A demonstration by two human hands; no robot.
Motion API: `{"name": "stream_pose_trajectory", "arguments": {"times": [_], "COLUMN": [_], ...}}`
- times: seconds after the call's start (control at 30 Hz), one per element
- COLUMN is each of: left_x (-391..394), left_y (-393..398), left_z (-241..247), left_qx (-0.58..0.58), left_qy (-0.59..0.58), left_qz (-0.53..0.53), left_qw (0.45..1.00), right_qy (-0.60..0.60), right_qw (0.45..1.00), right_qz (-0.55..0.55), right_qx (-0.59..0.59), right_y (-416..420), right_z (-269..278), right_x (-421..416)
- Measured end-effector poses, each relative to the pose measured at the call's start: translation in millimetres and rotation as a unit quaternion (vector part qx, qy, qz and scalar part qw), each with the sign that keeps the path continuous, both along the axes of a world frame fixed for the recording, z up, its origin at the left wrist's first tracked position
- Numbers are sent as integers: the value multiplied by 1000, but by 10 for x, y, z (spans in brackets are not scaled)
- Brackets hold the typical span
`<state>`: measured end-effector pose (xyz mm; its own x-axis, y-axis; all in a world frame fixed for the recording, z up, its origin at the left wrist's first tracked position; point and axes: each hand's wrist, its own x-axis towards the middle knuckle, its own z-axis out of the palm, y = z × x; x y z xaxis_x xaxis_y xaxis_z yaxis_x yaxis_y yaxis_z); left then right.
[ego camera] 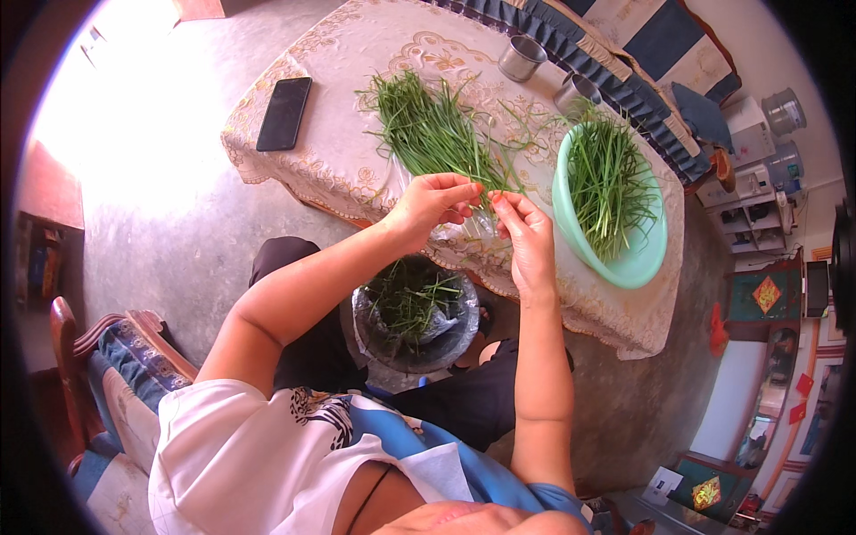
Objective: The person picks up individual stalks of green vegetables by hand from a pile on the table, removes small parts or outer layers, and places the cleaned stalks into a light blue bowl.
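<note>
Over the table's near edge, my left hand and my right hand meet, thumbs and fingertips pinched. Thin green leaf stalks, apparently chives, show at the fingertips; how many are pinched is too small to tell. Just beyond the hands lies a long pile of green chives, partly on clear plastic. Right of my right hand, a pale green plastic basin holds more chives, roughly lined up. Below my forearms, between the knees, stands a bin with a plastic liner, holding green scraps.
A black smartphone lies on the lace-patterned tablecloth at left. Two metal cups stand at the far edge, one close to the basin. A sofa lines the far side. A wooden-armed seat is at lower left.
</note>
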<state>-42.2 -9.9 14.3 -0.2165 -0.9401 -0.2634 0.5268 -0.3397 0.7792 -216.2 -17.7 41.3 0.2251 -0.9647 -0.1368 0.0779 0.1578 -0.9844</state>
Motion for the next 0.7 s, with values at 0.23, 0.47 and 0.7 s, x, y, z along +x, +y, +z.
{"name": "stream_pose_trajectory", "arguments": {"times": [0.23, 0.47, 0.7], "left_x": [-92, -81, -69], "left_y": [75, 58, 82], "left_z": [0, -44, -8], "left_qx": [-47, -42, -62], "left_qy": [-44, -32, -66], "left_qz": [-51, -37, -3], "left_qw": [997, 998, 996], "right_qy": [-35, -55, -7], "right_qw": [999, 998, 997], "right_qz": [-12, 4, 73], "right_qx": [-15, 6, 38], "right_y": [0, -37, 44], "right_z": [-53, -70, 16], "right_x": [50, 5, 79]}}
